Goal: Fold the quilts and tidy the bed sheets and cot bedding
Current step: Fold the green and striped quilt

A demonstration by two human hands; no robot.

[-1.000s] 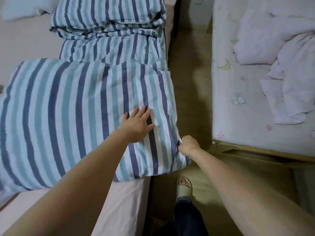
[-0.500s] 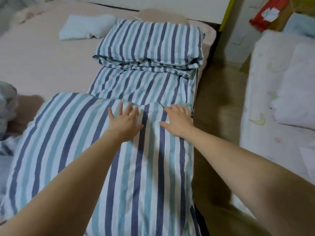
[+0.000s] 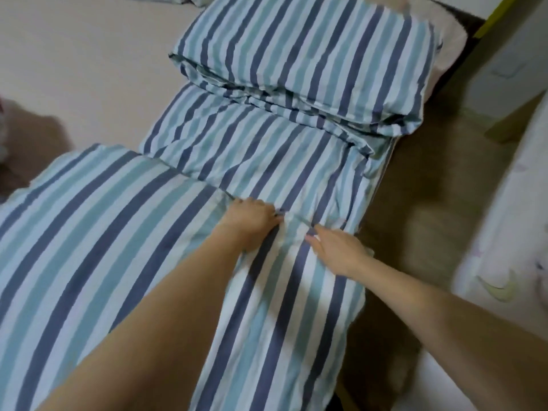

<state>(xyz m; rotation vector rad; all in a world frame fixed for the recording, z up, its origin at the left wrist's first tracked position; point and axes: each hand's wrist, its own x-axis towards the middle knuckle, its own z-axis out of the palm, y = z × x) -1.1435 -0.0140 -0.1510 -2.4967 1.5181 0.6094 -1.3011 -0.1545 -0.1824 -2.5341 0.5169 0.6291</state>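
A blue, teal and white striped quilt (image 3: 267, 155) lies along the right edge of the bed on a pale pink sheet (image 3: 77, 69). Its far end is folded into a thick stack (image 3: 305, 54). A near layer (image 3: 98, 232) is folded over toward me and ends in an edge across the middle. My left hand (image 3: 252, 223) is at that edge, its fingers curled over the fabric and gripping it. Just to its right, my right hand (image 3: 338, 253) rests on the quilt with its fingers stretched toward the same edge.
A narrow strip of brown floor (image 3: 430, 209) separates the bed from the cot on the right, whose white bedding (image 3: 504, 262) has a moon print. A white cabinet (image 3: 516, 54) stands at the far right. Crumpled cloth shows at the left edge (image 3: 17, 134).
My left hand went from lying flat to curling over the folded edge. My right hand let go of the quilt's near corner and now rests on top by that edge. The view has shifted.
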